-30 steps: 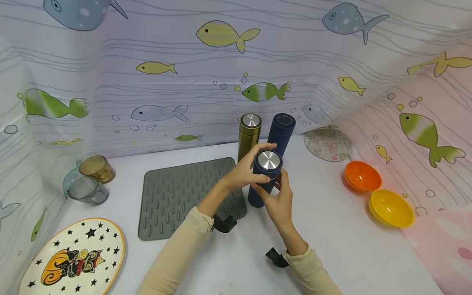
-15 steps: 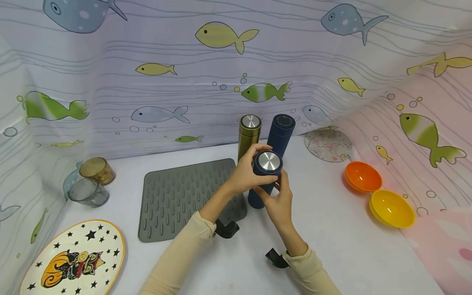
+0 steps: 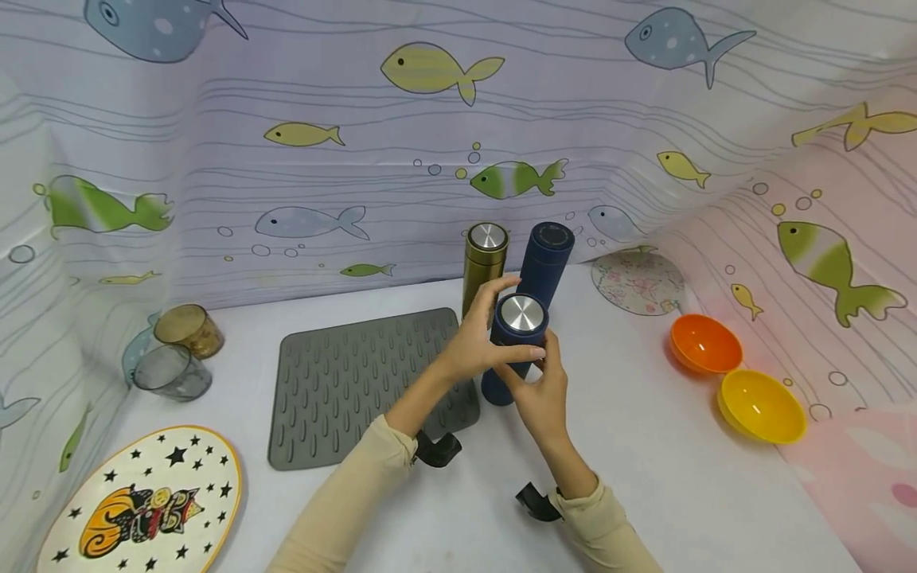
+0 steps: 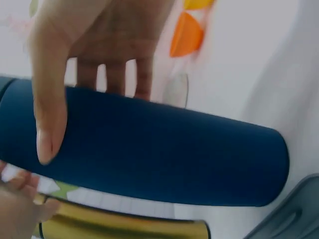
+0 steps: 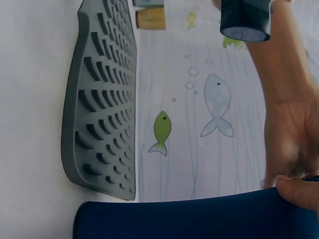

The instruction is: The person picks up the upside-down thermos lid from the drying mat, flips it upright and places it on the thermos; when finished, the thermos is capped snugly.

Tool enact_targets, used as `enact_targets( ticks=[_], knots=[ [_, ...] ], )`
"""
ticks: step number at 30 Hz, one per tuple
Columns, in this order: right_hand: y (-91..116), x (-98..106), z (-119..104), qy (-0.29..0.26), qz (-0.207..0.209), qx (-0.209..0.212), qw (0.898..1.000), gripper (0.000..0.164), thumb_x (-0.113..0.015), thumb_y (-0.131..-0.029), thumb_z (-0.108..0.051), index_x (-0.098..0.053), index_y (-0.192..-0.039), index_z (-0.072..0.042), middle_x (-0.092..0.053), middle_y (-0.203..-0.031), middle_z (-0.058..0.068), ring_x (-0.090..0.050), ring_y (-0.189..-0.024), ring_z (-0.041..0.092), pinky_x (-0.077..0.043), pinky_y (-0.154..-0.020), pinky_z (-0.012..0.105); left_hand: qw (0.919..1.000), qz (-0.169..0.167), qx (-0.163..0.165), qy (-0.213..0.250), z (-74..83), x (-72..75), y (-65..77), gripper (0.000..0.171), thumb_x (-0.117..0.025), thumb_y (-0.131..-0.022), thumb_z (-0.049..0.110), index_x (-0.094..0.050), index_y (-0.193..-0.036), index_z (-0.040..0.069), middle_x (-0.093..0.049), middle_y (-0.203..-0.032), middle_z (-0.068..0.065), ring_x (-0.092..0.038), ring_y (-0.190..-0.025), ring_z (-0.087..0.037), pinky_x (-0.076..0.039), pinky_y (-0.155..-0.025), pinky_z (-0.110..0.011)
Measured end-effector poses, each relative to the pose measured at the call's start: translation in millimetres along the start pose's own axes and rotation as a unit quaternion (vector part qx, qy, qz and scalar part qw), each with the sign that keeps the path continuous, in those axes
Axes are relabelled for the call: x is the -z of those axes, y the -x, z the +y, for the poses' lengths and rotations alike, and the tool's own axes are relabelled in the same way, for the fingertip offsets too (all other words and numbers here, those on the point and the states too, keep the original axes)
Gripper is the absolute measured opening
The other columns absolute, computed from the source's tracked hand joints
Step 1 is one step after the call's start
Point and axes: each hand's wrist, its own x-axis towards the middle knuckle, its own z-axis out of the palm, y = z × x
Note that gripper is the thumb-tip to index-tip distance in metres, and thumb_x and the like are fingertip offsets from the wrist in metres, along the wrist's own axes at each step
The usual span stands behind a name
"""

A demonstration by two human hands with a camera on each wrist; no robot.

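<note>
A dark blue thermos flask (image 3: 497, 387) with a shiny steel-topped lid (image 3: 522, 313) stands upright, slightly tilted. My left hand (image 3: 469, 342) curves round the lid, thumb across its front and fingers behind. Lower down, my right hand (image 3: 544, 402) grips the body; in the left wrist view its thumb (image 4: 50, 129) lies along the blue body (image 4: 169, 149). The right wrist view has the flask (image 5: 184, 221) along its bottom edge. Directly behind stand a gold flask (image 3: 483, 274) and a second blue flask (image 3: 548, 259), both with their lids on.
A grey ribbed mat (image 3: 358, 390) lies left of the flask. Two tinted glasses, one amber (image 3: 189, 329) and one grey (image 3: 172, 372), stand farther left, above a star-patterned plate (image 3: 146, 501). Orange (image 3: 705, 342) and yellow (image 3: 761, 404) bowls sit right, near a round patterned mat (image 3: 637, 282).
My left thumb has slid rightward across the lid's front while the fingers behind have shifted left. The right hand and the flask's body stay nearly still.
</note>
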Motion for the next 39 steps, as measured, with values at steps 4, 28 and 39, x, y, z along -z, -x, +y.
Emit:
enact_targets(
  ticks=[4,28,39],
  knots=[
    [0,-1,0,0.004,-0.001,-0.001,1.000,0.070,-0.080,-0.079,0.002,-0.045,-0.139,0.004,-0.058,-0.132,0.025,-0.054,-0.123,0.042,-0.044,-0.101,0.059,0.9999,0.002,-0.011,0.010,0.8,0.3,0.4,0.078,-0.071,-0.080,0.023,-0.035,-0.147,0.003,-0.045,-0.147,-0.017,-0.045,-0.134,-0.029,-0.032,-0.115,-0.054],
    [1,-4,37,-0.003,0.006,0.003,1.000,0.074,-0.084,-0.078,-0.008,-0.046,-0.142,-0.007,-0.060,-0.132,0.015,-0.055,-0.124,0.031,-0.044,-0.102,0.054,0.9997,0.010,-0.011,-0.019,6.8,2.3,6.4,0.086,-0.079,-0.078,0.018,-0.034,-0.150,0.010,-0.043,-0.150,-0.011,-0.034,-0.142,-0.020,-0.023,-0.118,-0.056],
    [8,-5,36,0.005,0.001,0.068,0.998,0.070,-0.084,-0.079,-0.006,-0.049,-0.140,-0.005,-0.059,-0.136,0.013,-0.056,-0.125,0.031,-0.046,-0.102,0.055,0.9981,-0.059,-0.007,0.014,7.0,8.2,6.5,0.083,-0.081,-0.075,0.017,-0.039,-0.146,0.004,-0.047,-0.144,-0.016,-0.044,-0.134,-0.026,-0.036,-0.113,-0.046]
  ],
)
